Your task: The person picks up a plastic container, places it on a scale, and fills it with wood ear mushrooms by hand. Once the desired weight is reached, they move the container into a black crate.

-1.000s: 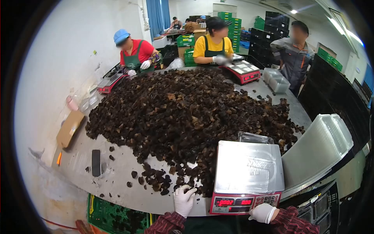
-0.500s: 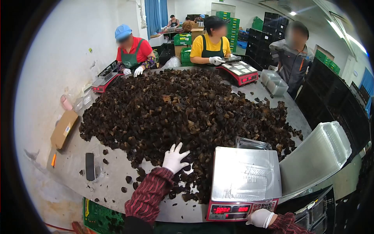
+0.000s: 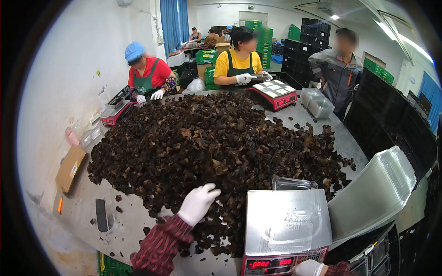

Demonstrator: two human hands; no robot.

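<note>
While my white-gloved right hand sits, grip unclear, by the red-and-silver scale at lower right, my white-gloved left hand has drawn its spread fingers narrower, contents unseen, over heaped, dark-brown, curled pieces mid-frame, keeping them within reach.

Metal table, grey top, w/ a big heap of dark brn. pieces over the ctr., stray bits round its edges. Near edge, R of ctr.: red-based scale, silver plate, display lit red; clear tray just behind; tall clear tray stack at its R, tilted. L side: blk. phone, small orange item, cardboard box, pink item, clear plastic pcs.. Far side: red scale at L, red scale w/ pale blocks atop at R, clear containers beside the latter.
</note>
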